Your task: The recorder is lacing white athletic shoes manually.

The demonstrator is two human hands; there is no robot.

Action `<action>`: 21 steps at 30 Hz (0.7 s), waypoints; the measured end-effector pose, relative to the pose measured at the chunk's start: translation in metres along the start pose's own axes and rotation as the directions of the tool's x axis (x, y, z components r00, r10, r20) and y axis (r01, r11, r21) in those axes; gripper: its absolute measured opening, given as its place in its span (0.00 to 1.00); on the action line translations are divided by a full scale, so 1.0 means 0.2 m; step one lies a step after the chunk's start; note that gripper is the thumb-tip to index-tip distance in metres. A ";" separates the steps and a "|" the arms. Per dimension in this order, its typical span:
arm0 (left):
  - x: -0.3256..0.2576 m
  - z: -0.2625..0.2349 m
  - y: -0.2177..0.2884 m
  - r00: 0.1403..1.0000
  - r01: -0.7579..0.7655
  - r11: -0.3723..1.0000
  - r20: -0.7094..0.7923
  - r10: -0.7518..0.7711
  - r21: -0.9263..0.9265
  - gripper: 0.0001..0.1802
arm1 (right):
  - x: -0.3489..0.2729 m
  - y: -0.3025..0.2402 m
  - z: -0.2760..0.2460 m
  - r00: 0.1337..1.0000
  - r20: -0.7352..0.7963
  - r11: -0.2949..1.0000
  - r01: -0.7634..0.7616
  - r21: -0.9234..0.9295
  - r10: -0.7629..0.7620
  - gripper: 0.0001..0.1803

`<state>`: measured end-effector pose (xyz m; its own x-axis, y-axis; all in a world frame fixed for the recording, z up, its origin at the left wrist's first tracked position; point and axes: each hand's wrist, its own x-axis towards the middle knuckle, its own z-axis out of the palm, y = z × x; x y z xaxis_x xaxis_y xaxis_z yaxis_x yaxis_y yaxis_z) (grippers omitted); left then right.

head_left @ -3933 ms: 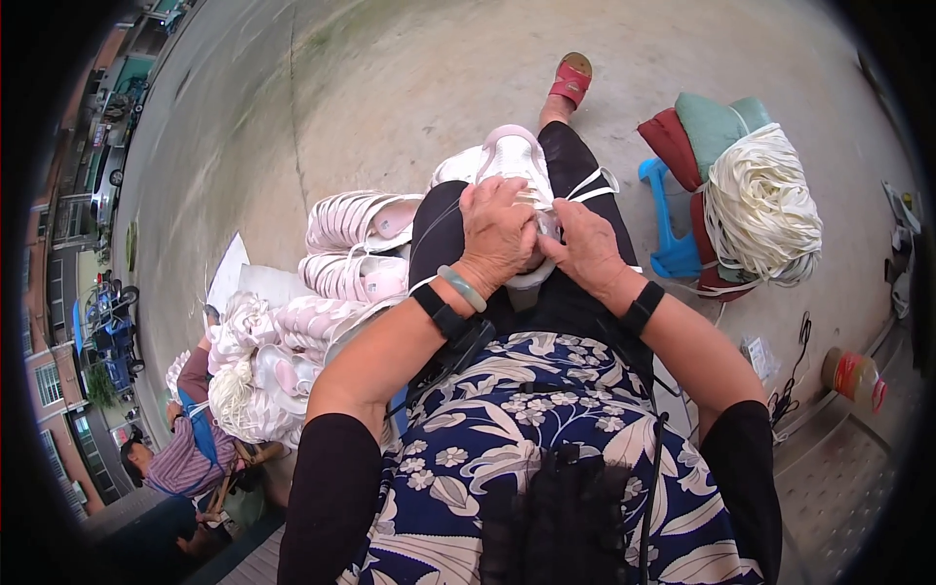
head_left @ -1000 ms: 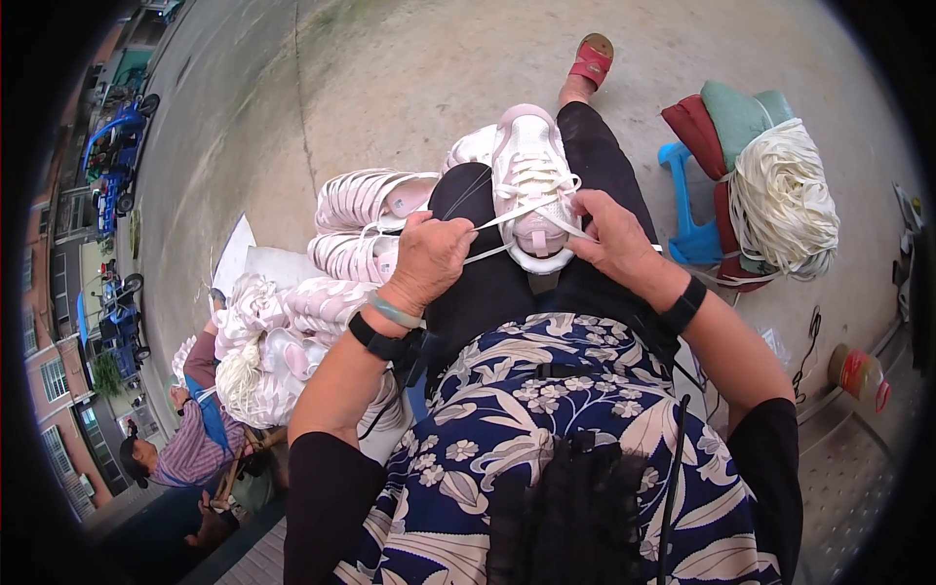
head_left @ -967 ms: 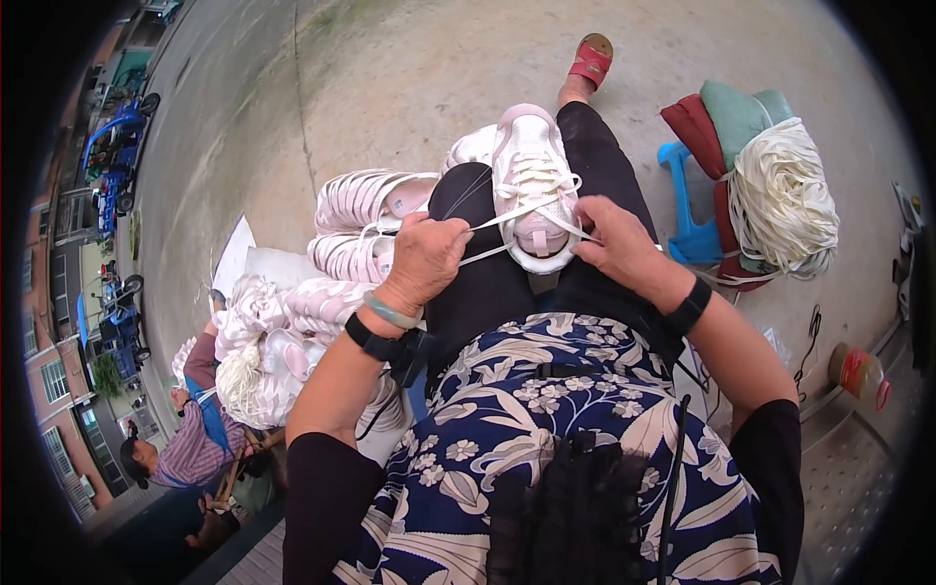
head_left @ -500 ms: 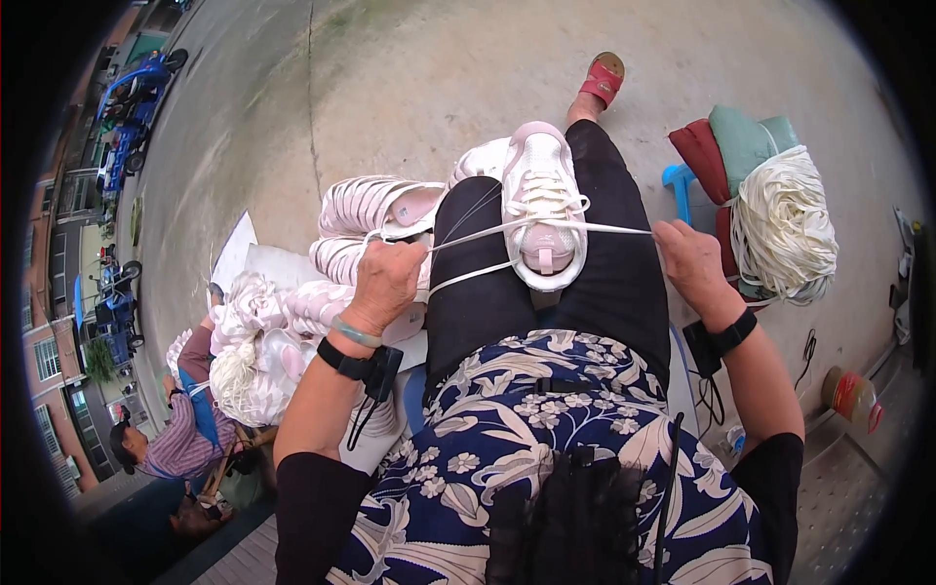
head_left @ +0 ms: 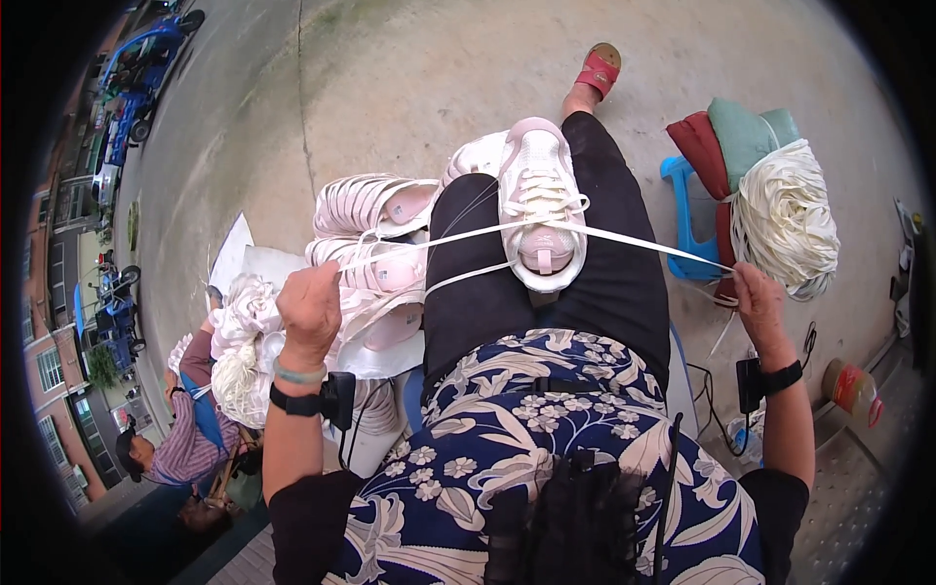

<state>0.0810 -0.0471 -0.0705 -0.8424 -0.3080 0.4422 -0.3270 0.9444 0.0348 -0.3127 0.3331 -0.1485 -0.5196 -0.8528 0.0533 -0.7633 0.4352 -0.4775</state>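
A white and pale pink sneaker lies across my thighs, its heel toward me and its toe pointing away. White lacing crosses its tongue, with a small loop at the right of the top. From there the shoelace stretches out taut to both sides. My left hand is closed on one end, left of my knees. Out to the right, my right hand pinches the other end, a short tail hanging below the fingers. A white cord loops around my left thigh beside the shoe.
Stacked pink-white sneakers sit at my left, by white bundles. At right, a blue stool stands by folded cloth and a hank of white laces. Another person sits at far left.
Both hands have moved outward, the left one leftward and the right one rightward and down. Longer lengths of shoelace now show on each side of the sneaker.
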 end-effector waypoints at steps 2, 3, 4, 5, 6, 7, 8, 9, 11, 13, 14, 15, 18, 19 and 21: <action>-0.12 0.05 -0.10 0.987 0.013 1.000 0.158 -0.016 0.020 0.06 | 0.02 0.01 0.00 0.999 -0.001 0.999 -0.042 -0.015 0.042 0.03; -0.19 0.09 -0.15 0.948 0.024 0.999 0.315 -0.033 0.030 0.05 | 0.01 0.00 0.02 0.987 0.076 0.988 -0.146 0.045 0.142 0.03; -0.23 0.11 -0.14 0.918 0.078 0.995 0.385 -0.098 0.067 0.03 | -0.01 0.00 0.04 0.958 0.160 0.962 -0.256 0.093 0.240 0.03; -0.25 0.12 -0.15 0.916 0.077 0.995 0.388 -0.096 0.066 0.03 | -0.02 -0.01 0.06 0.957 0.161 0.961 -0.260 0.093 0.243 0.03; -0.28 0.13 -0.17 0.898 0.120 0.988 0.414 -0.150 0.099 0.03 | -0.03 -0.03 0.08 0.979 0.117 0.982 -0.173 0.075 0.164 0.03; -0.28 0.14 -0.18 0.878 0.164 0.977 0.432 -0.206 0.134 0.05 | -0.04 -0.03 0.10 0.994 0.073 0.995 -0.082 0.051 0.078 0.04; -0.28 0.15 -0.18 0.877 0.192 0.971 0.419 -0.236 0.145 0.07 | -0.05 -0.04 0.11 0.984 0.101 0.988 -0.150 0.044 0.145 0.05; -0.28 0.15 -0.18 0.878 0.194 0.971 0.415 -0.236 0.143 0.07 | -0.05 -0.02 0.13 0.985 0.098 0.988 -0.148 0.041 0.144 0.05; -0.23 0.16 -0.17 0.838 0.166 0.944 0.464 -0.288 0.286 0.09 | -0.07 0.01 0.16 0.974 0.223 0.998 -0.051 0.026 0.044 0.06; -0.17 0.17 -0.23 0.860 0.220 0.892 0.354 -0.368 0.395 0.11 | 0.00 0.05 0.14 0.958 0.285 0.999 0.036 -0.024 -0.027 0.10; -0.14 0.18 -0.26 0.877 0.294 0.891 0.274 -0.396 0.345 0.11 | 0.07 0.05 0.13 0.949 0.303 0.955 -0.165 0.245 0.086 0.10; -0.11 0.20 -0.29 0.893 0.401 0.909 0.171 -0.416 0.115 0.12 | 0.13 0.05 0.11 0.918 0.348 0.803 -0.348 0.484 0.188 0.11; -0.04 0.26 -0.16 0.421 0.893 0.229 0.539 -0.729 -0.388 0.11 | 0.31 -0.13 0.02 0.755 0.526 0.116 -0.608 0.786 0.391 0.08; 0.03 0.28 -0.04 0.331 0.909 0.045 0.655 -0.679 -0.413 0.10 | 0.31 -0.19 0.08 0.721 0.559 0.077 -0.638 0.766 0.409 0.06; 0.03 0.36 0.07 0.283 0.940 -0.021 0.815 -0.506 -0.340 0.08 | 0.32 -0.35 0.17 0.665 0.665 0.077 -0.724 0.685 0.338 0.05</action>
<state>0.0397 -0.0450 -0.1320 -0.4217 -0.6593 -0.6226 -0.6395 -0.2706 0.7196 -0.2795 0.2388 -0.1421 -0.3484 -0.6123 -0.7097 0.5808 0.4533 -0.6762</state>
